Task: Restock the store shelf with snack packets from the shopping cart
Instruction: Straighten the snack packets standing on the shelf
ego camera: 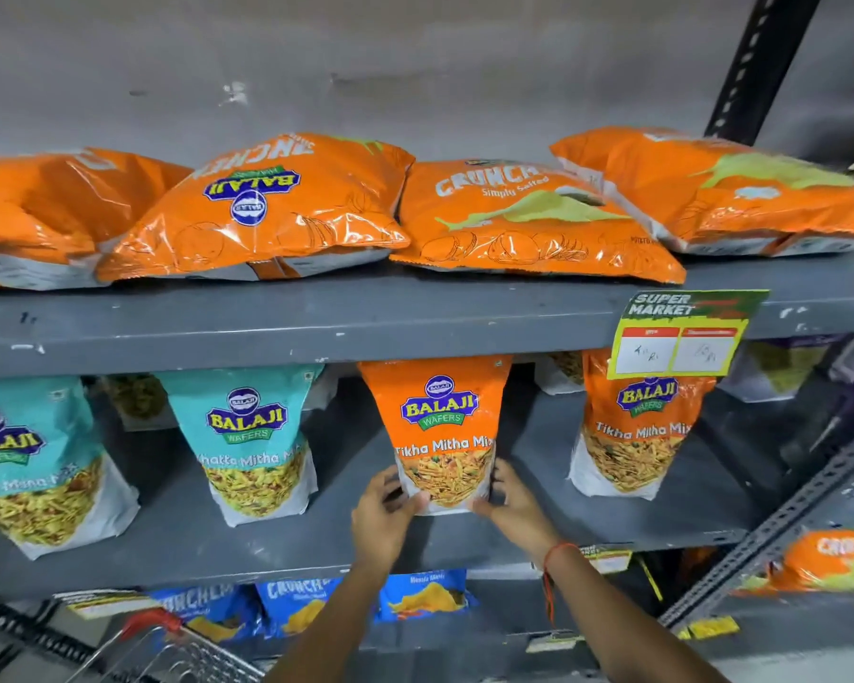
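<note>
An orange Tikha Mitha Mix packet (440, 431) stands upright on the middle grey shelf (538, 485). My left hand (383, 517) grips its lower left corner and my right hand (516, 510) grips its lower right corner. A second orange Tikha Mitha Mix packet (637, 431) stands to its right. Two teal Khatta Mitha Mix packets (252, 446) (26, 465) stand to its left. The shopping cart (168, 648), with a red handle, shows at the bottom left.
Several orange Crunchex packets (277, 209) lie flat on the upper shelf. A yellow price tag (681, 337) hangs from that shelf's front edge. Blue Crunchex packets (297, 603) fill the lower shelf. A slotted metal upright (760, 61) runs at the right.
</note>
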Demonstrator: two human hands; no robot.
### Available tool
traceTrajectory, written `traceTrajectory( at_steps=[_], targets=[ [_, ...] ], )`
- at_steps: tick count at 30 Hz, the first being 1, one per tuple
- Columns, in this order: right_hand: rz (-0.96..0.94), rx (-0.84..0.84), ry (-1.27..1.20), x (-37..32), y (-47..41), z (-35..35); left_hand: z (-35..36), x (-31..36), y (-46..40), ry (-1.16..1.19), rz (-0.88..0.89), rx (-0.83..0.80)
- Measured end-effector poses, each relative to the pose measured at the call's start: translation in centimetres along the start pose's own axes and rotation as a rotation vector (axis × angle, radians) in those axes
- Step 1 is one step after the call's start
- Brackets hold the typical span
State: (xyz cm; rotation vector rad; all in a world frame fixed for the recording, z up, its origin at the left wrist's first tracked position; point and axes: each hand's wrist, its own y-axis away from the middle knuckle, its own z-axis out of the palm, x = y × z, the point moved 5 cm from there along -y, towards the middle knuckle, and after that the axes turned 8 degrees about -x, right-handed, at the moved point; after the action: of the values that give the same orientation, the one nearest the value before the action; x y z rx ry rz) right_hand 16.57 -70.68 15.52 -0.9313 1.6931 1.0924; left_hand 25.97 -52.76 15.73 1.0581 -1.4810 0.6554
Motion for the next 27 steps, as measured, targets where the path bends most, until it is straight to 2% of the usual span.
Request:
traceTrajectory(
  at_steps=[6,12,16,20,27],
  targets=[
    [-0.029,-0.014,-0.028,-0.2,-0.2,-0.2,0.2,0.8,0.4,-0.034,0.024,0.031],
    [-0.029,0.082,-0.044,0.1,3.4,-1.2,0.2,1.6,3.7,-0.07,0.041,0.185],
    [-0.033,0.165,-0.106,0.3,7.8,-3.0,2.8,3.2,5.7,-0.161,0.131,0.075],
    [-0.024,0.259,-0.107,1.4,11.9,-6.1,7.6,5.3,7.0,-0.148,0.16,-0.046],
    [0.031,0.457,-0.203,4.1,13.9,-15.5,16.9,6.3,6.4,-0.061,0.079,-0.211]
  ],
)
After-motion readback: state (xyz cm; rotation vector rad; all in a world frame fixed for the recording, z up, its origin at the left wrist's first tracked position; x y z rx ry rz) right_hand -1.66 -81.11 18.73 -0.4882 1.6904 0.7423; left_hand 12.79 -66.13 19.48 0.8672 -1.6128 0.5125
